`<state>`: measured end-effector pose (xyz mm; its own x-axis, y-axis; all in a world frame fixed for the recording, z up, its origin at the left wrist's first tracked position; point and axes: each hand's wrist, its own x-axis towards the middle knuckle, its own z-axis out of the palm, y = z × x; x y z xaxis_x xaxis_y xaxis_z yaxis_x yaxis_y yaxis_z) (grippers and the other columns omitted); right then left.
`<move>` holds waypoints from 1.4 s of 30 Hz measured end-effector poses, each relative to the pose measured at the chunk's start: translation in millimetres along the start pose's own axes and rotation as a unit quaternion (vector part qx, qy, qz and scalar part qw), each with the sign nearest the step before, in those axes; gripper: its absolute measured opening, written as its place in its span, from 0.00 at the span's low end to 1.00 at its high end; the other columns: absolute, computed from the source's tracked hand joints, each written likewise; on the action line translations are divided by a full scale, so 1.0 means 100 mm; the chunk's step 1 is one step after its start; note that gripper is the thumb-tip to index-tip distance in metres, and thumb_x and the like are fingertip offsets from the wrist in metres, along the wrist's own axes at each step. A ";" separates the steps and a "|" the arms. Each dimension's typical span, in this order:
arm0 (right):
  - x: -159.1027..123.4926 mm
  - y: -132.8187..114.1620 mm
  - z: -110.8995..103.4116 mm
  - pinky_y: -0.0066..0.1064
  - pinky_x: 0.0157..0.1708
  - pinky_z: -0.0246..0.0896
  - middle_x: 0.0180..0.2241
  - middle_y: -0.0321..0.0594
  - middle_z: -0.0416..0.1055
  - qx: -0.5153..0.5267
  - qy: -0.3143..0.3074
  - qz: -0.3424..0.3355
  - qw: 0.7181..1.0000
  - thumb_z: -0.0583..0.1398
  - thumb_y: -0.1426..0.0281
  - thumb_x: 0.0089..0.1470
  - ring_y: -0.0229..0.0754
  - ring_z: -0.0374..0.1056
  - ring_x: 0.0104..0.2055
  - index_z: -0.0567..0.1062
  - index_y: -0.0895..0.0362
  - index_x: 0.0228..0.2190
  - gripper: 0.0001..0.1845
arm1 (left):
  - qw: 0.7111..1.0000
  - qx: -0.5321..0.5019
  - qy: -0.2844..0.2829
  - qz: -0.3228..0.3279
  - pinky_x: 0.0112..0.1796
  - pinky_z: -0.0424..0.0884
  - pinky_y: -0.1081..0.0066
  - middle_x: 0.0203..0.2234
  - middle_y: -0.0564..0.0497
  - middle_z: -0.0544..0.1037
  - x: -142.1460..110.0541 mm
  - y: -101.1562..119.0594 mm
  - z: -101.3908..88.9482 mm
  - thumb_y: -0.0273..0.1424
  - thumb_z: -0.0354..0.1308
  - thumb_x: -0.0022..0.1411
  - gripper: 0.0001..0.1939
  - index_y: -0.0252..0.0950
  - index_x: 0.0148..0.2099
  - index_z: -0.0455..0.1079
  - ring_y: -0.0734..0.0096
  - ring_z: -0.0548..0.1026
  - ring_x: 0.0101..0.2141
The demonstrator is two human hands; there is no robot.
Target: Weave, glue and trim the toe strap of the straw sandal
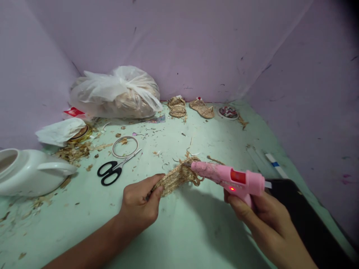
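My left hand (pixel 143 200) is closed on the near end of a woven straw sole (pixel 175 181), held tilted above the pale green table. Loose fibres stick out at the sole's far end. My right hand (pixel 260 216) grips a pink hot glue gun (pixel 221 175) by its handle, and a red light glows on its side. The gun's nozzle touches or nearly touches the sole's far end; I cannot tell which. A glue stick (pixel 268 184) pokes out of the gun's back. Black-handled scissors (pixel 113 173) lie left of the sole, close to a tape roll (pixel 125 146).
A white jug (pixel 30 175) lies at the left beside straw scraps (pixel 77 149). Along the back are a stuffed plastic bag (pixel 117 95), small straw sandals (pixel 203 108) and a bowl of beads (pixel 228 113). Glue sticks (pixel 276 165) and a black flat object (pixel 303 216) are at the right.
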<state>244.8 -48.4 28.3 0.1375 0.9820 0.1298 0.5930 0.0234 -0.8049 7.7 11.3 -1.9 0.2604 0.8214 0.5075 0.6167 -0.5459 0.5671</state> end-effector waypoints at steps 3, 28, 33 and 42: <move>0.02 -0.01 0.01 0.26 0.14 0.48 0.16 0.31 0.53 -0.001 -0.003 0.004 1.000 0.55 0.63 0.52 0.35 0.51 0.17 0.67 0.54 0.21 0.12 | 1.000 -0.003 -0.006 0.002 0.22 0.67 0.84 0.21 0.55 0.78 0.00 0.00 -0.01 0.24 0.54 0.55 0.09 0.32 0.38 0.72 0.81 0.71 0.17; 0.01 0.01 0.06 0.27 0.15 0.42 0.16 0.29 0.48 0.016 -0.003 0.005 1.000 0.55 0.63 0.52 0.34 0.46 0.17 0.61 0.54 0.18 0.15 | 0.999 -0.007 -0.035 -0.002 0.20 0.66 0.82 0.18 0.56 0.75 0.00 0.01 -0.02 0.25 0.51 0.57 0.10 0.34 0.39 0.72 0.81 0.70 0.16; 0.02 -0.01 0.06 0.26 0.15 0.42 0.16 0.29 0.49 0.003 0.001 0.003 1.000 0.55 0.63 0.52 0.34 0.47 0.16 0.60 0.54 0.18 0.15 | 1.000 -0.012 -0.023 0.007 0.21 0.66 0.82 0.18 0.56 0.75 -0.01 0.00 0.00 0.24 0.52 0.56 0.10 0.33 0.40 0.72 0.81 0.69 0.16; 0.01 -0.02 0.04 0.27 0.17 0.49 0.18 0.32 0.57 -0.010 -0.018 0.004 1.000 0.54 0.64 0.53 0.37 0.54 0.19 0.66 0.54 0.21 0.12 | 0.999 -0.004 -0.039 -0.025 0.18 0.64 0.82 0.15 0.57 0.74 0.00 0.00 0.00 0.26 0.51 0.57 0.11 0.35 0.39 0.72 0.81 0.68 0.14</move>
<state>240.9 -46.4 27.3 0.1144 0.9881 0.1023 0.6084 0.0117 -0.7935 7.5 11.4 -1.4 0.2866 0.8578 0.4267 0.6242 -0.5051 0.5960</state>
